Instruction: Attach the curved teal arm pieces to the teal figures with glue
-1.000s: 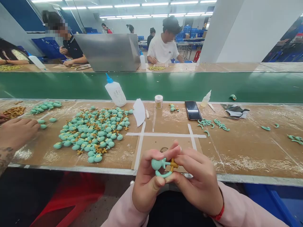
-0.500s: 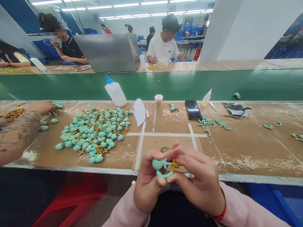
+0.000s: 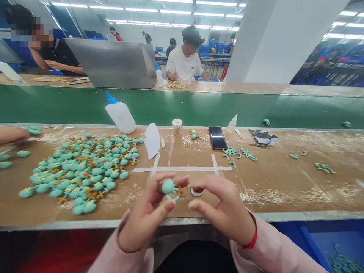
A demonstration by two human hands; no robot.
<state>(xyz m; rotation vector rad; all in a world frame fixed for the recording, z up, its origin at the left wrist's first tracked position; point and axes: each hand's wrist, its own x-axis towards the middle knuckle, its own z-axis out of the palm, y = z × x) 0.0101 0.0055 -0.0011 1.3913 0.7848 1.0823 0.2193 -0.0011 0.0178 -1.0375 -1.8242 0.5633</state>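
The left hand pinches a small teal figure between thumb and fingers, just above the worktop; the right hand hovers beside it, half-open, curled, holding nothing.

Room: long factory hall under rows of white fluorescent ceiling strips. A green conveyor belt runs across the view, with a tan far bench beyond it. A stainless-steel box hood stands left; a white square pillar stands right. Stacked blue plastic crates line the far end, by a white rear wall.
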